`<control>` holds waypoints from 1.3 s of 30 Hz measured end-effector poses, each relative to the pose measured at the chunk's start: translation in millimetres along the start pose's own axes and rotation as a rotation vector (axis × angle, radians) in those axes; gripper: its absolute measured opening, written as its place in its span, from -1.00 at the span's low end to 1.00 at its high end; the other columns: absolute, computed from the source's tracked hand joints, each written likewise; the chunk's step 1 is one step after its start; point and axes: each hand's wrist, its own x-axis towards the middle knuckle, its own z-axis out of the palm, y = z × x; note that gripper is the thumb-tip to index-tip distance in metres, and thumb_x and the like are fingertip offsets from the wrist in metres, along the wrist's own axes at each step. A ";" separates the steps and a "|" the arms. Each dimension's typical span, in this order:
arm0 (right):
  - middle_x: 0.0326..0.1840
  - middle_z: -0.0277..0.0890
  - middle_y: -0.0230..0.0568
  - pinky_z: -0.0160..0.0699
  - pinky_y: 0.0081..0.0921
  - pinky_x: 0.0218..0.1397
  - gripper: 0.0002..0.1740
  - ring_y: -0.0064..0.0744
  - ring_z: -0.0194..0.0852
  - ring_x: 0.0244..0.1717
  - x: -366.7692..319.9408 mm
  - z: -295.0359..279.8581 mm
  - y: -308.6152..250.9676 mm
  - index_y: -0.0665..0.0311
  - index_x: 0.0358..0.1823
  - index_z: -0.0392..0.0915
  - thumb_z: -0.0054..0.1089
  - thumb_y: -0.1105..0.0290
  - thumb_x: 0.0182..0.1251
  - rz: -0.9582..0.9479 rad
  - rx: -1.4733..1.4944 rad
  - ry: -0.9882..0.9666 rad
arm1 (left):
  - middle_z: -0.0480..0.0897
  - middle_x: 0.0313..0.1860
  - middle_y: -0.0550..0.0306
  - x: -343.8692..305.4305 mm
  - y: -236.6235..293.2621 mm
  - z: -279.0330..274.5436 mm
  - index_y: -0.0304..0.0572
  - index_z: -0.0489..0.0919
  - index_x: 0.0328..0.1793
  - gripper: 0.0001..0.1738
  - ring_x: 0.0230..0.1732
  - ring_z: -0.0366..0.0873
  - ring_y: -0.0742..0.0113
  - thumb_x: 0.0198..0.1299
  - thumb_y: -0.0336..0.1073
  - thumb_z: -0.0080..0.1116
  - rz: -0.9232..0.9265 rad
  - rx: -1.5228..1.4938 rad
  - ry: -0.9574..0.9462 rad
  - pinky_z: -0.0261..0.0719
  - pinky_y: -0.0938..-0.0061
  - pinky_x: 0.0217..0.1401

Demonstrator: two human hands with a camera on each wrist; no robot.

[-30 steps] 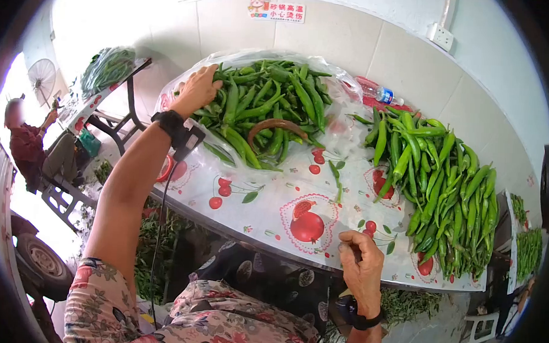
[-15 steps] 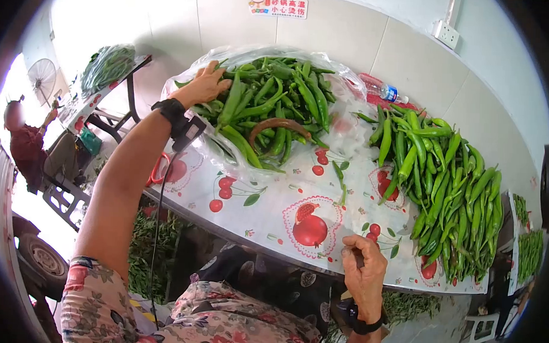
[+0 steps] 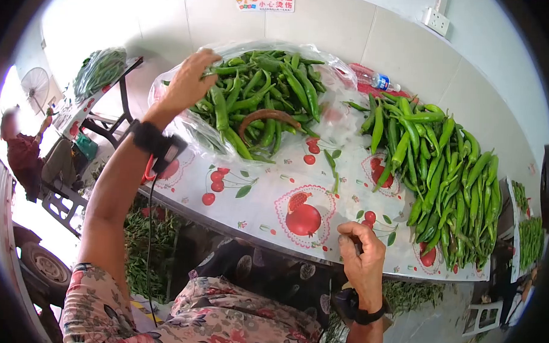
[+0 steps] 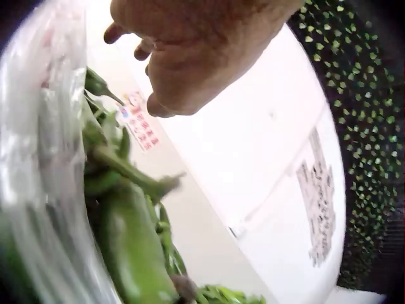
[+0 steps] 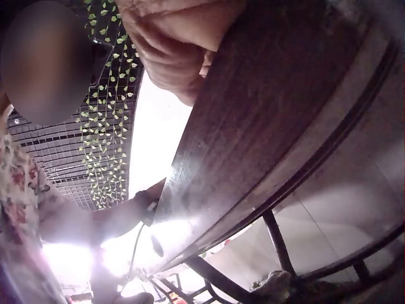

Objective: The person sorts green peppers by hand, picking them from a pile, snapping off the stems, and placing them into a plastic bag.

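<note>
A clear plastic bag (image 4: 44, 145), spread open on the table, holds a heap of long green peppers (image 3: 298, 91). My left hand (image 3: 190, 82) hovers over the left side of this heap with loosely bent fingers and nothing in them. In the left wrist view that hand (image 4: 196, 50) shows above the pepper stems, apart from them. One curved brown pepper (image 3: 267, 115) lies at the front of the heap. My right hand (image 3: 362, 253) is at the table's front edge, fingers loosely curled, no object visible in it.
A second, larger pile of green peppers (image 3: 455, 184) covers the table's right end. A thin green piece (image 3: 332, 167) lies on the patterned tablecloth (image 3: 261, 201). Behind are a plastic bottle (image 3: 386, 83) and a wall socket (image 3: 436, 21). A seated person (image 3: 27, 151) is at far left.
My left hand has lifted off the peppers, coming up and slightly toward the left. The right hand keeps its place at the table edge. The head view has shifted slightly.
</note>
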 end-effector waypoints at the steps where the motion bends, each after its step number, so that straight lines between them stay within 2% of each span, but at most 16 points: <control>1: -0.30 0.58 -0.12 0.54 -0.46 -0.21 -0.82 -0.32 0.58 -0.36 0.2 -0.4 0.0 0.37 -0.17 0.53 0.18 0.59 0.16 -0.004 -0.010 0.000 | 0.45 0.23 -0.14 -6.9 14.8 -2.3 -0.23 0.48 0.17 -0.59 0.31 0.34 -0.05 0.16 -0.33 0.06 0.057 -0.070 -0.048 0.23 0.21 0.40; 4: -0.30 0.59 -0.13 0.55 -0.47 -0.20 -0.82 -0.33 0.59 -0.34 1.3 0.3 -0.9 0.37 -0.17 0.53 0.17 0.60 0.17 -0.014 0.002 0.003 | 0.49 0.18 -0.14 -25.5 30.6 0.8 -0.24 0.51 0.12 -0.60 0.25 0.40 -0.05 0.13 -0.30 0.08 0.120 -0.057 -0.315 0.29 0.22 0.35; 8: -0.29 0.59 -0.15 0.55 -0.47 -0.18 -0.81 -0.35 0.59 -0.30 -0.2 -0.7 -2.0 0.37 -0.15 0.54 0.16 0.59 0.19 0.001 0.020 0.010 | 0.56 0.00 -0.10 -30.2 27.4 -12.2 -0.24 0.54 -0.02 -0.66 0.09 0.47 -0.06 0.09 -0.24 0.12 -0.112 0.131 -0.279 0.39 0.23 0.18; 9: -0.29 0.59 -0.15 0.55 -0.48 -0.17 -0.81 -0.35 0.59 -0.29 -0.6 -1.0 -1.9 0.37 -0.14 0.54 0.16 0.59 0.19 0.003 0.026 0.005 | 0.57 -0.16 -0.04 -33.5 20.1 -12.1 -0.22 0.54 -0.11 -0.71 -0.03 0.50 -0.06 0.11 -0.19 0.12 -0.035 0.119 -0.210 0.41 0.15 0.03; 13: -0.27 0.58 -0.14 0.55 -0.49 -0.14 -0.80 -0.36 0.59 -0.26 0.1 -2.4 -4.4 0.38 -0.12 0.53 0.17 0.57 0.20 0.011 0.052 -0.003 | 0.60 -0.23 0.01 -44.2 22.3 -2.6 -0.17 0.52 -0.19 -0.78 -0.07 0.50 -0.04 0.13 -0.22 0.17 -0.040 0.259 -0.094 0.41 0.14 -0.02; 16: -0.27 0.57 -0.11 0.55 -0.49 -0.15 -0.79 -0.35 0.60 -0.27 -0.4 -1.7 -3.0 0.40 -0.10 0.51 0.17 0.56 0.21 0.003 0.077 0.001 | 0.61 -0.18 0.00 -41.5 12.5 -2.6 -0.19 0.55 -0.12 -0.75 -0.06 0.51 -0.04 0.13 -0.22 0.15 -0.026 0.257 -0.125 0.42 0.15 0.01; 18: -0.28 0.57 -0.23 0.51 -0.56 -0.18 -0.80 -0.50 0.53 -0.28 0.0 -0.9 -0.4 0.38 -0.11 0.53 0.17 0.58 0.22 -0.028 0.083 0.011 | 0.62 -0.13 -0.02 -37.2 19.7 -12.4 -0.22 0.56 -0.10 -0.72 -0.03 0.53 -0.04 0.10 -0.24 0.16 -0.046 0.220 -0.183 0.43 0.18 0.04; 21: -0.29 0.57 -0.29 0.50 -0.59 -0.21 -0.80 -0.56 0.51 -0.29 0.0 -0.1 0.4 0.36 -0.11 0.53 0.16 0.61 0.22 -0.038 0.097 0.009 | 0.56 0.14 0.01 -38.0 57.9 -24.0 -0.14 0.54 0.07 -0.61 0.18 0.45 0.00 0.07 -0.29 0.19 0.029 0.405 -0.077 0.32 0.20 0.25; 24: -0.29 0.57 -0.29 0.51 -0.57 -0.26 -0.79 -0.54 0.53 -0.32 -0.1 -0.1 2.8 0.33 -0.12 0.52 0.17 0.61 0.21 -0.060 0.085 0.016 | 0.54 0.18 -0.01 -46.5 93.8 -17.5 -0.15 0.54 0.05 -0.56 0.20 0.45 -0.01 -0.04 -0.50 0.24 0.139 0.199 -0.010 0.30 0.21 0.28; 26: -0.29 0.58 -0.28 0.51 -0.57 -0.26 -0.80 -0.53 0.53 -0.32 -0.2 -0.7 2.0 0.33 -0.12 0.51 0.18 0.60 0.20 -0.050 0.071 0.009 | 0.58 0.11 -0.02 -59.3 126.9 -10.1 -0.17 0.57 0.02 -0.53 0.18 0.49 0.03 -0.11 -0.61 0.24 0.159 -0.091 -0.080 0.38 0.25 0.25; 28: -0.30 0.57 -0.29 0.52 -0.56 -0.25 -0.80 -0.51 0.54 -0.33 0.4 0.3 -1.6 0.31 -0.12 0.51 0.18 0.61 0.21 -0.051 0.061 0.017 | 0.64 0.01 0.03 -79.9 168.9 8.7 -0.16 0.62 -0.04 -0.63 0.09 0.53 0.10 -0.06 -0.48 0.36 -0.069 -0.482 -0.172 0.42 0.31 0.19; 30: -0.30 0.57 -0.26 0.52 -0.56 -0.24 -0.80 -0.51 0.54 -0.33 1.1 0.5 -0.7 0.33 -0.12 0.51 0.17 0.62 0.21 -0.076 0.029 0.010 | 0.66 -0.07 -0.01 -85.4 207.6 17.5 -0.16 0.63 -0.06 -0.69 -0.02 0.58 0.04 0.02 -0.36 0.33 -0.019 -0.565 -0.280 0.46 0.26 0.12; 32: -0.31 0.56 -0.20 0.52 -0.54 -0.23 -0.79 -0.45 0.54 -0.34 0.6 1.6 2.4 0.35 -0.11 0.50 0.17 0.62 0.22 -0.084 0.022 0.004 | 0.66 -0.13 -0.03 -88.9 232.5 31.8 -0.21 0.61 -0.08 -0.72 -0.11 0.60 0.03 0.03 -0.39 0.29 0.053 -0.674 -0.395 0.52 0.27 -0.05; 35: -0.30 0.55 -0.10 0.52 -0.49 -0.21 -0.77 -0.33 0.55 -0.33 1.3 -1.7 2.3 0.37 -0.08 0.49 0.18 0.59 0.23 -0.032 0.063 -0.025 | 0.64 -0.21 -0.02 -96.4 258.5 58.2 -0.25 0.58 -0.12 -0.76 -0.13 0.61 0.03 0.05 -0.42 0.26 0.077 -0.923 -0.308 0.54 0.33 -0.14; 37: -0.26 0.58 -0.08 0.54 -0.47 -0.15 -0.76 -0.30 0.59 -0.28 3.4 -8.2 -1.1 0.37 -0.06 0.49 0.17 0.57 0.24 0.072 0.116 -0.072 | 0.63 -0.24 -0.02 -95.7 257.3 59.1 -0.26 0.56 -0.14 -0.77 -0.15 0.60 0.01 0.05 -0.44 0.24 -0.088 -1.015 -0.462 0.54 0.34 -0.16; 39: -0.18 0.57 -0.27 0.51 -0.56 -0.12 -0.73 -0.52 0.51 -0.21 12.2 -29.1 -13.5 0.35 -0.01 0.49 0.13 0.58 0.24 0.150 0.072 -0.146 | 0.62 -0.26 -0.02 -95.7 253.4 60.4 -0.26 0.55 -0.14 -0.78 -0.16 0.59 -0.01 0.05 -0.44 0.23 -0.133 -1.037 -0.508 0.53 0.33 -0.15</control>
